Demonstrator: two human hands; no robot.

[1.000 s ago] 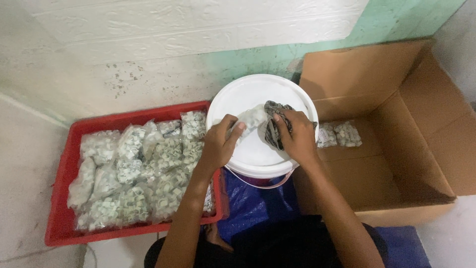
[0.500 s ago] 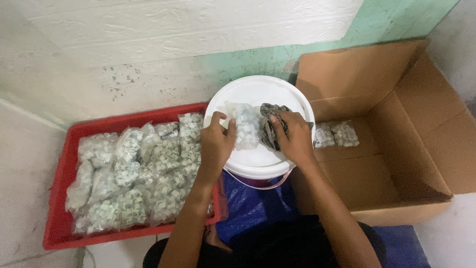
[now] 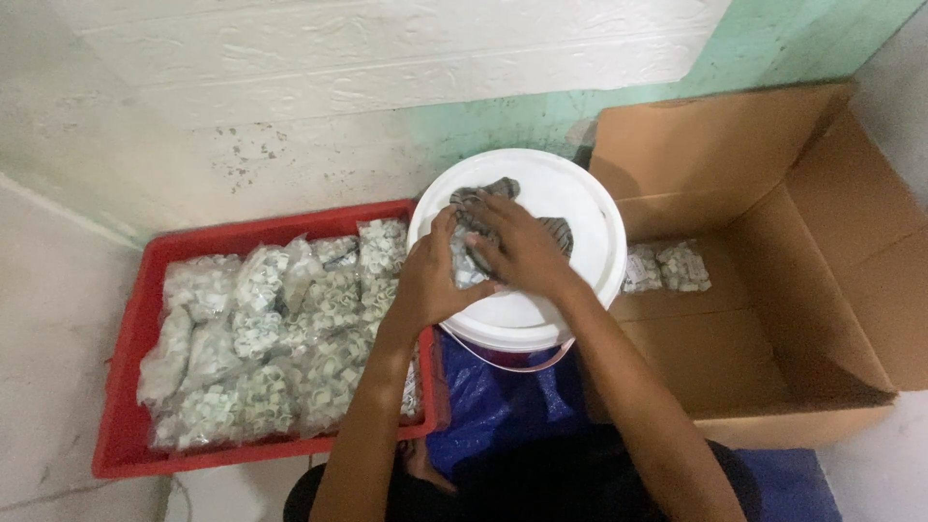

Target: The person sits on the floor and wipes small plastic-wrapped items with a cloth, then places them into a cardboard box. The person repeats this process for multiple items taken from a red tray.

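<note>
Both hands are clamped on one clear packet of small pale bits (image 3: pixel 464 263): left hand (image 3: pixel 432 283) pins its near side, right hand (image 3: pixel 517 249) presses a grey rag (image 3: pixel 483 196) over it, probably wiping. It sits left of centre on the white bucket lid (image 3: pixel 580 198), which works as a mini bench between the red crate (image 3: pixel 130 387) and cardboard box (image 3: pixel 773 319).

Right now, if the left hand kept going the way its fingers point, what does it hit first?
The left hand points up and right across the white bucket lid. First in line is the clear bag under both hands, then the grey rag by the right hand. Depth is unclear.
</note>
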